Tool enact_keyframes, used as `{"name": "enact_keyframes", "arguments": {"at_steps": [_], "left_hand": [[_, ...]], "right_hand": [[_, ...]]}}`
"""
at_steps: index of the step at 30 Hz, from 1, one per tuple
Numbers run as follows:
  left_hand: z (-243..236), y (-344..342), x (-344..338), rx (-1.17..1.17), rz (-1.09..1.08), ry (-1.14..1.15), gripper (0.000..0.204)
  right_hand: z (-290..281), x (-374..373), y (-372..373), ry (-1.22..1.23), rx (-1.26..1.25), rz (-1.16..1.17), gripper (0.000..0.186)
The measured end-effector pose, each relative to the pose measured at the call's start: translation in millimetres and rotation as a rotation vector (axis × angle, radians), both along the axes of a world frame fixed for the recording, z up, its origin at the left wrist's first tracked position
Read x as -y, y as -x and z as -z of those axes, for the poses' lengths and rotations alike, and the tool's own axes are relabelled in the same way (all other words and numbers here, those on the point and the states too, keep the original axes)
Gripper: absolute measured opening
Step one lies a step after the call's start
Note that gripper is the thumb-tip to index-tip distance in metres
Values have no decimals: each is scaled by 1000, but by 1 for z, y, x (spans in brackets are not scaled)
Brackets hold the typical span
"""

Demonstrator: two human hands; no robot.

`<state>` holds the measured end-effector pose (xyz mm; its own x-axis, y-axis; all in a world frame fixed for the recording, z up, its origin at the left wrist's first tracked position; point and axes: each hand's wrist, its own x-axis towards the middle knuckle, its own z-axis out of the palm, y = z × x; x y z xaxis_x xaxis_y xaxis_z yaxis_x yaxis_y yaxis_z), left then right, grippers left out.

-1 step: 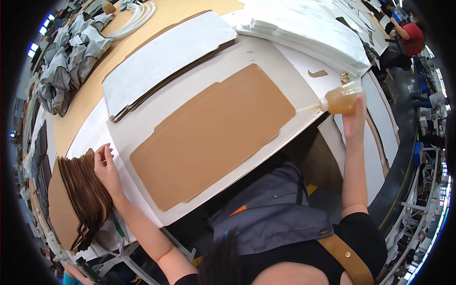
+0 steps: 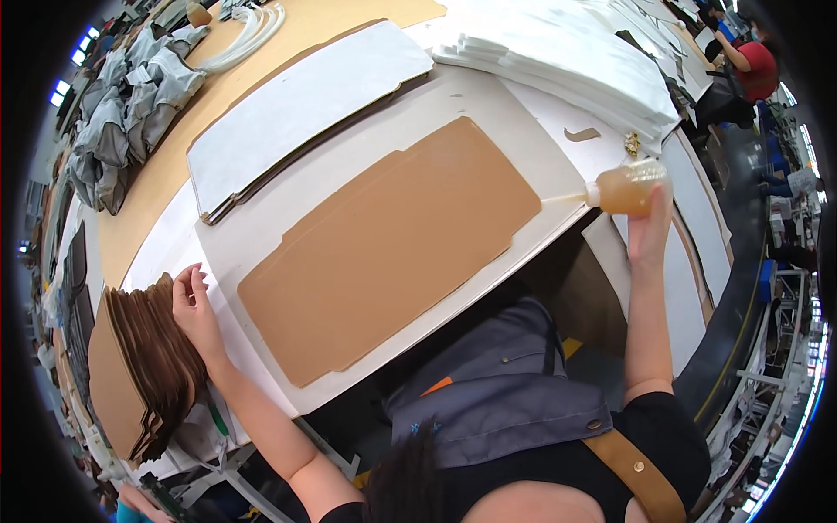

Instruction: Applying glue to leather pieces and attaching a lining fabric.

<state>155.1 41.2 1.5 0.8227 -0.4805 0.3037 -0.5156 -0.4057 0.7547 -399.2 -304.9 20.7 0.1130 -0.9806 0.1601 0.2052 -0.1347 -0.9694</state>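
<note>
My right hand (image 2: 647, 234) is wrapped round a clear squeeze bottle (image 2: 626, 189) of amber liquid. The bottle lies nearly level, its thin pale nozzle pointing left at the right edge of a brown, notched flat panel (image 2: 392, 253). This panel lies on a larger pale board (image 2: 353, 383) in front of me. To the left, my left hand (image 2: 193, 303) rests with fingers loosely bent and nothing visible in them. Beside it, a stack of brown curved pieces (image 2: 144, 366) stands on edge.
Beyond the brown panel lies a pile of white-topped panels (image 2: 305, 105). White padded sheets (image 2: 549, 65) are stacked at the back right, with a small curved scrap (image 2: 582, 134) nearby. Grey bundles (image 2: 131, 105) and white tubing (image 2: 248, 39) occupy the far left. Another person (image 2: 757, 70) sits far right.
My right hand and the bottle have shifted slightly down toward me, with the nozzle still by the panel's right edge. The left hand and the panel look unmoved.
</note>
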Motion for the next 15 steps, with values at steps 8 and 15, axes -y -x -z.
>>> {"name": "enact_keyframes", "arguments": {"at_steps": [8,15], "left_hand": [[0,-3,3,8,15,21,22],[2,-4,3,-3,37,25,22]], "right_hand": [[13,-57,-7,314,-216,302,73],[8,-74,-24,412,-274,221,77]]}}
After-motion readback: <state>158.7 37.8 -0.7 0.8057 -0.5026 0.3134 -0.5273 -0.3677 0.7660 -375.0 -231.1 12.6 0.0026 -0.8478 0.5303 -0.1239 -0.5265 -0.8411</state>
